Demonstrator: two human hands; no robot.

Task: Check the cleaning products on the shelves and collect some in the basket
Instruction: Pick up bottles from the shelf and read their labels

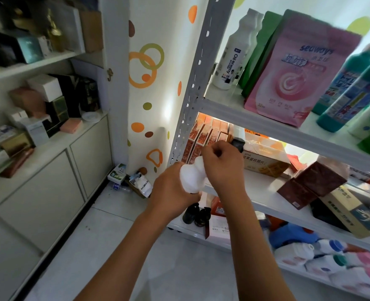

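A small white plastic bottle with a waisted, rounded body (193, 175) is held up in front of the grey slotted steel shelf upright (198, 83), so the step in hand looks like checking a product rather than stowing it. The left hand (172, 190) wraps its curled fingers round the bottle's lower body from the left and below, and the right hand (222, 165) closes over its top, fingers bent as if working the cap, though the cap itself is hidden under that hand. Above and to the right of the grip, on the white upper shelf (255, 118), stand a tall white bottle with dark lettering (234, 55) and a pink stand-up pouch (292, 77). No basket is in view, so the next move, in my judgement, calls for finishing the check, then lowering the bottle toward a basket somewhere out of frame.
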